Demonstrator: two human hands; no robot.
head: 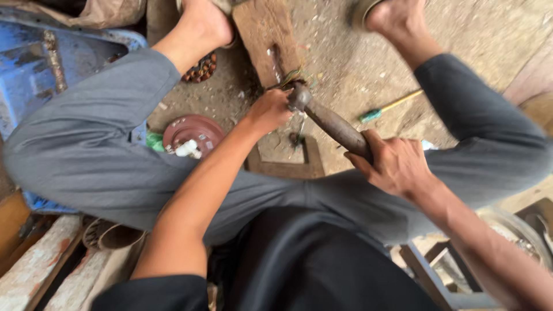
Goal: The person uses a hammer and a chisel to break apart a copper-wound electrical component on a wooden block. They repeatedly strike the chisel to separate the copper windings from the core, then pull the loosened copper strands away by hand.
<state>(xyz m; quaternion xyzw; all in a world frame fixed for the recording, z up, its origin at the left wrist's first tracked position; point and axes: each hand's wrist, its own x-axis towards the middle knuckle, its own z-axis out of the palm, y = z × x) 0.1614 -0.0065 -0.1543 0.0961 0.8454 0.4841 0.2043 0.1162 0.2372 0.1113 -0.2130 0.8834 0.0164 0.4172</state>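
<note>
Down on the dirt floor [357,63], between your spread knees, your right hand [397,167] wraps tight around the wooden handle of a hammer [331,124], fingers fully curled, thumb over the top. The hammer slants up and away from you, its metal head sitting right at the near end of a wooden block [265,34] that runs off between your feet. Your left hand [269,109] is pinched shut right beside the hammer head, fingertips down on something small at the block's end; a few thin coloured wire strands [291,75] show there, but what exactly you pinch I cannot tell.

This looks like the striking step: one hand steadies the piece on the block, the other brings the hammer to it. By my reading, the next blow calls for short, controlled travel, because your left fingers sit almost touching the head.

Your left forearm reaches straight forward, wrist slightly dropped. Your right arm comes in from the side, elbow out, wrist cocked.

Around you: a reddish round metal disc [193,133] lies near your left knee, and a green-handled screwdriver [387,107] rests on the floor beyond the hammer.
</note>
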